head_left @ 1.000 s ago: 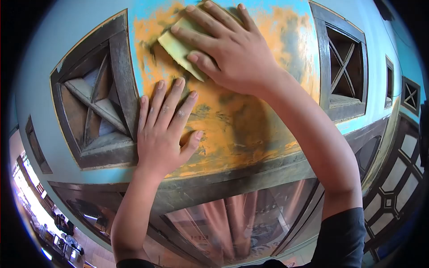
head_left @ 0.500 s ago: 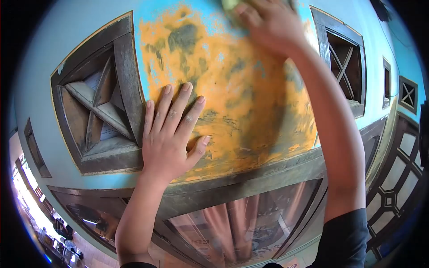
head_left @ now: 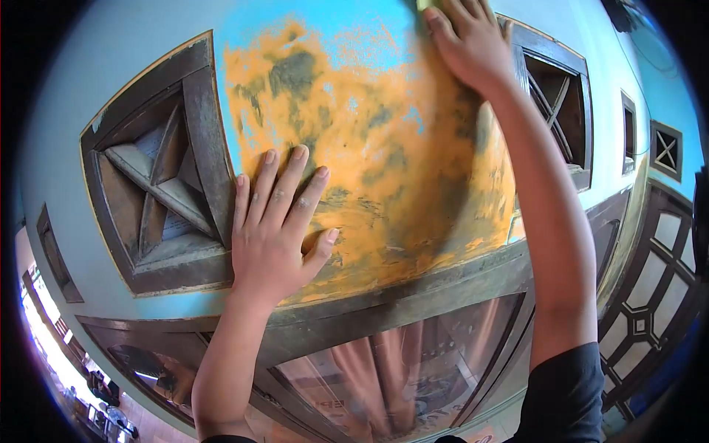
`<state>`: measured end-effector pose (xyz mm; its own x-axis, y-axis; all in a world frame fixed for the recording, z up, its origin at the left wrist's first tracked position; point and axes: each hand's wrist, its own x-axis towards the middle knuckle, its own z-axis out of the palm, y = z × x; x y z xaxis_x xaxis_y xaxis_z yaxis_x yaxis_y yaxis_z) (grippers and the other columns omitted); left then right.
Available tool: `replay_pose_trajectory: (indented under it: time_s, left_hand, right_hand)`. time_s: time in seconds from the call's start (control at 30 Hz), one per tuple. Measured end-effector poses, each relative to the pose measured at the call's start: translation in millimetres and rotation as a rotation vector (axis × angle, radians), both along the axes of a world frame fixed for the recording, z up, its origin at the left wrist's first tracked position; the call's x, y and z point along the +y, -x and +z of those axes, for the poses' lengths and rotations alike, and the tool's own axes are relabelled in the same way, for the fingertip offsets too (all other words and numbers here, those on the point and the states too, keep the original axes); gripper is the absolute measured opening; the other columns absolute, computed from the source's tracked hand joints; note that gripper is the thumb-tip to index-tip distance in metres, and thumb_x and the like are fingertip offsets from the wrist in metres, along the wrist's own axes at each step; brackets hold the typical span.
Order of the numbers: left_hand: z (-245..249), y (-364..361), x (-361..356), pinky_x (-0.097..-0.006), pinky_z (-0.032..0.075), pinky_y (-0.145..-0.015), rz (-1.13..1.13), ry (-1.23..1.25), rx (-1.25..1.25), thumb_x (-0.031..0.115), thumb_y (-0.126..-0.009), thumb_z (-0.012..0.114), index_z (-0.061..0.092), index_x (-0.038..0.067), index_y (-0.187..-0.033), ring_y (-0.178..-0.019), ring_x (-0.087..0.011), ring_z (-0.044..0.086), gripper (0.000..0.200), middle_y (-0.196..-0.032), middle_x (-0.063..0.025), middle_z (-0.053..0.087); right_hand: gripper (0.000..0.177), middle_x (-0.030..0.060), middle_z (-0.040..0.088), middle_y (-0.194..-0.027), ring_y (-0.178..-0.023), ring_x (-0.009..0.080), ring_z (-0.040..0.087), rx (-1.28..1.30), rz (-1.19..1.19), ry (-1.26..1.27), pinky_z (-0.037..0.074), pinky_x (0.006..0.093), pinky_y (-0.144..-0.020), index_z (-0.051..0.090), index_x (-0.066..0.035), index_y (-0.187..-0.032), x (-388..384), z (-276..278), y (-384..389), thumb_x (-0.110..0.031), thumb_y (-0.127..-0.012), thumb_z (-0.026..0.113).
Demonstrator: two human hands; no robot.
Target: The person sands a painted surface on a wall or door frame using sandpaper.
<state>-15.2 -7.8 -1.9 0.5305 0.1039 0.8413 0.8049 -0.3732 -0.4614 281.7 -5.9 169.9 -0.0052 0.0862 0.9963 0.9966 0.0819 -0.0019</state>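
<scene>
My left hand [head_left: 269, 236] lies flat against the wall, fingers spread and pale dust on the knuckles. Under and beside it is a worn patch [head_left: 362, 148] of orange and dark grey showing through light blue paint. High up at the patch's upper right, my right hand [head_left: 474, 44] presses a yellow-green pad [head_left: 424, 4] to the wall. Most of that pad is cut off by the top of the view or covered by the fingers, so I cannot tell its exact kind.
Dark wooden vent frames with crossed slats stand left [head_left: 159, 173] and right [head_left: 557, 103] of the patch. Below runs a wooden beam [head_left: 399, 299] over a glass pane [head_left: 391, 369] with brownish-pink curtains behind. A panelled door [head_left: 650, 295] is at far right.
My right hand has slid to the right with the pad along the top of the patch, uncovering blue paint there. My left hand stays on the wall; the view has shifted slightly.
</scene>
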Motion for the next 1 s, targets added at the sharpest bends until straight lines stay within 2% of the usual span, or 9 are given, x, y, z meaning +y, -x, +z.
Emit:
replay_pose_trajectory:
  time_s: [0.03,0.07,0.23,0.37,0.57,0.67,0.77,0.9,1.0]
  left_hand:
    - [1.0,-0.4,0.3,-0.0624,0.015,-0.122,0.000,0.000,0.001,0.040,-0.093,0.060,0.049,0.015,-0.152,-0.154,-0.0393,0.025,0.065,-0.166,-0.0123,0.034]
    - [0.8,-0.3,0.3,-0.0624,0.015,-0.122,0.000,0.002,-0.001,0.040,-0.093,0.060,0.049,0.016,-0.152,-0.154,-0.0393,0.025,0.065,-0.166,-0.0121,0.034]
    - [1.3,-1.3,0.9,-0.0616,0.017,-0.122,0.004,-0.014,-0.009,0.041,-0.093,0.060,0.050,0.017,-0.152,-0.154,-0.0374,0.026,0.064,-0.165,-0.0101,0.035]
    - [-1.3,-1.0,0.6,-0.0608,0.015,-0.123,0.019,-0.005,-0.006,0.040,-0.093,0.059,0.050,0.016,-0.152,-0.154,-0.0384,0.025,0.064,-0.165,-0.0114,0.034]
    - [-1.0,-2.5,-0.7,-0.0602,0.015,-0.123,0.047,-0.026,0.002,0.038,-0.094,0.058,0.047,0.016,-0.153,-0.155,-0.0381,0.024,0.064,-0.166,-0.0109,0.034]
    - [-5.7,-2.5,1.3,-0.0625,0.012,-0.123,0.055,-0.021,-0.010,0.039,-0.094,0.057,0.046,0.017,-0.155,-0.155,-0.0375,0.023,0.065,-0.166,-0.0107,0.033]
    - [-22.5,-7.0,-4.3,-0.0662,0.006,-0.122,0.154,-0.022,-0.051,0.041,-0.095,0.057,0.045,0.018,-0.155,-0.155,-0.0390,0.021,0.066,-0.167,-0.0120,0.031]
    - [-80.3,-11.0,-10.4,-0.0690,0.002,-0.120,0.142,0.076,-0.111,0.044,-0.095,0.057,0.045,0.019,-0.155,-0.155,-0.0431,0.018,0.066,-0.167,-0.0156,0.029]
    - [-118.2,-2.5,-11.3,-0.0688,0.001,-0.120,0.149,0.096,-0.155,0.044,-0.096,0.056,0.046,0.018,-0.154,-0.155,-0.0456,0.016,0.065,-0.167,-0.0185,0.028]
  right_hand:
    - [0.063,0.0099,0.014,-0.172,-0.159,0.0318,0.003,0.018,-0.037,0.023,0.001,0.0589,-0.126,0.024,-0.022,-0.164,-0.5,-8.2,4.3,-0.050,-0.108,0.030]
    - [0.059,0.0093,0.039,-0.162,-0.152,0.0349,0.031,-0.201,0.052,-0.337,0.018,0.0613,-0.122,0.048,-0.029,-0.153,30.5,-32.3,0.8,-0.054,-0.100,0.050]
    - [0.063,0.0048,0.033,-0.166,-0.155,0.0321,0.025,-0.522,0.099,-0.081,0.017,0.0624,-0.123,0.045,-0.034,-0.155,3.1,-89.7,-8.4,-0.058,-0.097,0.051]
    - [0.065,0.0085,0.029,-0.168,-0.156,0.0341,0.022,-0.160,0.003,-0.170,0.016,0.0659,-0.121,0.042,-0.031,-0.157,18.3,-91.5,-55.7,-0.057,-0.098,0.051]
    - [0.061,0.0074,0.031,-0.167,-0.155,0.0343,0.024,-0.621,0.218,0.256,0.011,0.0648,-0.123,0.045,-0.035,-0.154,-11.6,-196.4,-23.8,-0.054,-0.096,0.054]
    - [0.061,0.0108,0.036,-0.164,-0.154,0.0359,0.027,-0.186,0.126,0.028,0.012,0.0682,-0.120,0.055,-0.027,-0.148,-7.7,-199.5,-39.1,-0.045,-0.090,0.063]
    - [0.062,0.0116,0.038,-0.163,-0.153,0.0383,0.028,-0.017,0.134,-0.027,0.012,0.0697,-0.119,0.055,-0.025,-0.148,-0.9,-221.6,-19.1,-0.045,-0.090,0.063]
    - [0.059,0.0110,0.043,-0.160,-0.149,0.0394,0.037,-0.388,0.356,0.255,0.009,0.0702,-0.120,0.057,-0.029,-0.146,-19.7,-280.2,5.2,-0.043,-0.090,0.063]
    - [0.053,0.0179,0.041,-0.160,-0.149,0.0412,0.035,0.068,0.261,0.065,0.004,0.0679,-0.121,0.059,-0.020,-0.145,-6.1,-287.5,-28.7,-0.036,-0.095,0.056]
